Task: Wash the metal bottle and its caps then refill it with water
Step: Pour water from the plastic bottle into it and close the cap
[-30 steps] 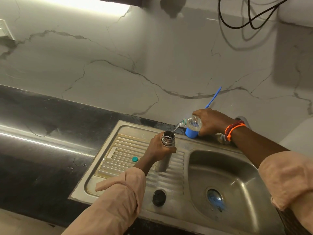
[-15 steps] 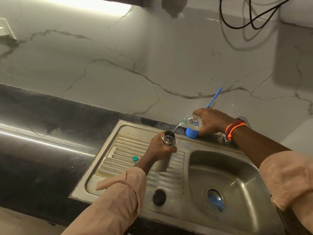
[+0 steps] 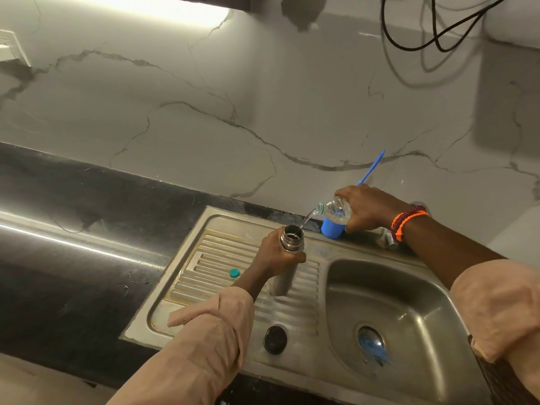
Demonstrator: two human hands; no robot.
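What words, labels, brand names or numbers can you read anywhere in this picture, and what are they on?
None can be read.
Metal bottle: no print visible.
Plastic bottle in the right hand: any label is hidden or too blurred to tell.
Blue cup, green cap, black cap: plain, no text.

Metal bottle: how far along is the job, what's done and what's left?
Washing looks finished, though that can't be confirmed. Refill is in hand: the left hand grips the uncapped bottle upright on the drainboard, while the right hand tips a plastic bottle, streaming water into its mouth. Fill level isn't visible. Left: finish filling, then refit the black cap.
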